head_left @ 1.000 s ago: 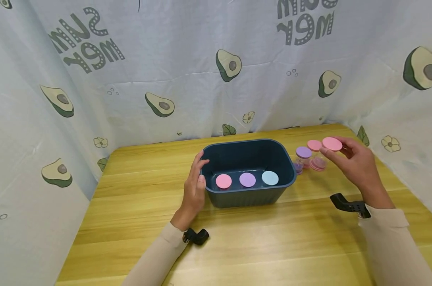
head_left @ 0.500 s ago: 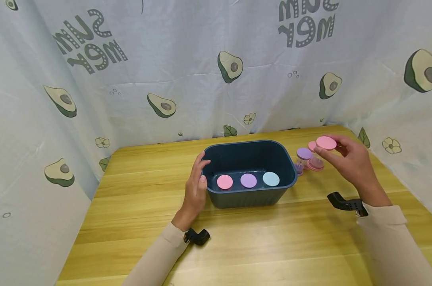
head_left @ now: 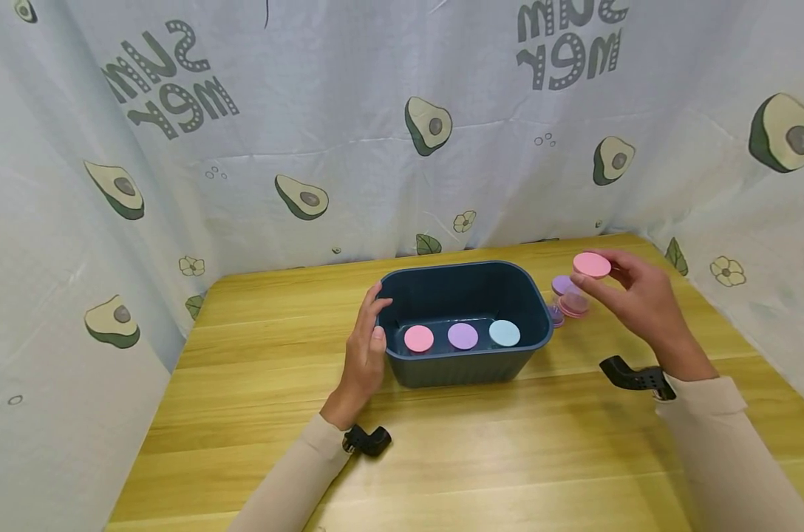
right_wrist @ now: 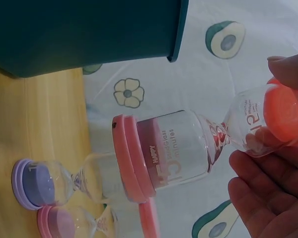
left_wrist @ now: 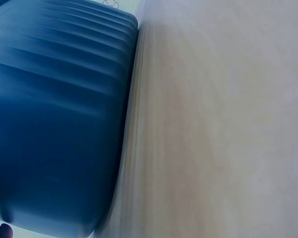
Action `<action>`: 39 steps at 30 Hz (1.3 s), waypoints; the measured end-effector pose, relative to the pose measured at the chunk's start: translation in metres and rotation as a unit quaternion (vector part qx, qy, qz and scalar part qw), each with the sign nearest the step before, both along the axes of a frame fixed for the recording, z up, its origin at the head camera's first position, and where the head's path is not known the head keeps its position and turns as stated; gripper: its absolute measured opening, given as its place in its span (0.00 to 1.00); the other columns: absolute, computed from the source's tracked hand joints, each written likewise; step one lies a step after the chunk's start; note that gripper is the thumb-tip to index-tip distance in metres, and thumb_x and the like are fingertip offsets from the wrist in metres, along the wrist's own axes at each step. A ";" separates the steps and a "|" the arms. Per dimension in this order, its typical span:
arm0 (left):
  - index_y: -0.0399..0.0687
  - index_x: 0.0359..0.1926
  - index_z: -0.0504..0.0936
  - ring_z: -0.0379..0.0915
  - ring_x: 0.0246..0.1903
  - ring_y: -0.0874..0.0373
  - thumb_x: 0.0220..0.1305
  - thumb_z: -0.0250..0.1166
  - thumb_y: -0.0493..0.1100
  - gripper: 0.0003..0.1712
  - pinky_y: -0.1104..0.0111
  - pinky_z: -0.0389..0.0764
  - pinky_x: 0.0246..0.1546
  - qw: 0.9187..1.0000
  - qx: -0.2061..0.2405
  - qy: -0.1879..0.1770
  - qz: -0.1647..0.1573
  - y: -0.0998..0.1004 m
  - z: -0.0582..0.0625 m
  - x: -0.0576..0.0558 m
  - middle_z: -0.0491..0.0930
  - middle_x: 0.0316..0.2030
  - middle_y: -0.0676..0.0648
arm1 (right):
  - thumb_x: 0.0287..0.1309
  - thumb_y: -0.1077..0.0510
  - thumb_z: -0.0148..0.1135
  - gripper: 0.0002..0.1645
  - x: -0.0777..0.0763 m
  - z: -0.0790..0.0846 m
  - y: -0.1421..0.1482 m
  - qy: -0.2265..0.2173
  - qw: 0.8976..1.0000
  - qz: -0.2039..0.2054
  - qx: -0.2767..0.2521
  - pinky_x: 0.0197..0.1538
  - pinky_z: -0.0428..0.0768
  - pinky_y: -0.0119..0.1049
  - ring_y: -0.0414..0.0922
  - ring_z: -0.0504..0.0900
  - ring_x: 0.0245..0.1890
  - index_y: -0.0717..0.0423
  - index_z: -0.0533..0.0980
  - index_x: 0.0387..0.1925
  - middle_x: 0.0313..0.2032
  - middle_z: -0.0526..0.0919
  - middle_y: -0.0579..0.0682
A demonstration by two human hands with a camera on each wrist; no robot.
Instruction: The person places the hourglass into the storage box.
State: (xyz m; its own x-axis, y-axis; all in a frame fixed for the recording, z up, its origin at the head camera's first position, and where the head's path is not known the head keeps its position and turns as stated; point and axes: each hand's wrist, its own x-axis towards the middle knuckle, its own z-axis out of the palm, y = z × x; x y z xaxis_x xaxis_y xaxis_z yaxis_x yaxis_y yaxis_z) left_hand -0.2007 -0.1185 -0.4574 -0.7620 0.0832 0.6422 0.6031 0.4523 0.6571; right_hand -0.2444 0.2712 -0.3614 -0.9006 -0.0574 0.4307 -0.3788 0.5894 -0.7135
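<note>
My right hand (head_left: 641, 299) pinches a pink-capped hourglass (head_left: 591, 264) by its upper end, holding it upright over the right side of the table. The right wrist view shows this hourglass's clear glass (right_wrist: 181, 148), printed with letters, and the sand in its lower bulb. Behind it stand a purple hourglass (right_wrist: 39, 183) and another pink one (right_wrist: 64, 223). My left hand (head_left: 362, 358) rests with loosely extended fingers against the left end of a dark blue bin (head_left: 465, 371). Inside the bin are a pink-topped (head_left: 418, 338), a purple-topped (head_left: 462, 336) and a light-blue-topped (head_left: 505, 333) piece, their lower parts mostly hidden.
The bin's ribbed wall (left_wrist: 64, 99) fills the left of the left wrist view. The standing hourglasses are grouped just right of the bin, partly covered by the held one in the head view. A curtain (head_left: 349, 148) printed with avocados hangs behind the wooden table (head_left: 276, 355).
My right hand has carried the pink hourglass leftward, closer to the bin, and it now covers the pink hourglass behind it. The left hand keeps its place at the bin.
</note>
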 end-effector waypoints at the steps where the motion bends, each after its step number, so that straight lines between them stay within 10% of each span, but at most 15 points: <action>1: 0.46 0.66 0.64 0.49 0.72 0.52 0.71 0.33 0.57 0.32 0.48 0.60 0.65 1.000 0.001 0.001 0.000 0.000 0.000 0.000 0.52 0.74 0.49 | 0.53 0.60 0.70 0.26 0.000 0.001 -0.001 0.000 1.000 0.003 0.000 0.52 0.67 0.13 0.29 0.72 0.48 0.61 0.76 0.54 0.45 0.76 0.32; 25: 0.48 0.66 0.64 0.49 0.72 0.52 0.69 0.37 0.49 0.28 0.48 0.60 0.65 1.000 0.002 0.003 -0.005 0.000 0.001 0.001 0.52 0.74 0.48 | 0.55 0.60 0.68 0.26 -0.002 0.038 -0.027 0.023 0.998 0.050 -0.007 0.51 0.70 0.15 0.30 0.75 0.47 0.65 0.74 0.55 0.44 0.77 0.38; 39: 0.48 0.66 0.64 0.50 0.72 0.52 0.70 0.36 0.52 0.29 0.47 0.61 0.64 1.000 0.000 0.006 -0.002 0.000 0.001 0.001 0.52 0.74 0.48 | 0.57 0.57 0.67 0.26 -0.001 0.054 -0.047 -0.034 0.995 0.081 -0.041 0.40 0.76 0.20 0.42 0.78 0.41 0.56 0.75 0.58 0.46 0.79 0.45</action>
State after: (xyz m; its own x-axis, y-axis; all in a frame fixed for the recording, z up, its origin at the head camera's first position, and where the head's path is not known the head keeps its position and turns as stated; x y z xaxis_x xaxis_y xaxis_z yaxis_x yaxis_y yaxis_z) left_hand -0.1995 -0.1184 -0.4564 -0.7539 0.0862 0.6513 0.6126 0.4504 0.6495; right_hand -0.2452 0.2243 -0.3072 -0.9092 -0.1722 0.3791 -0.4144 0.4627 -0.7837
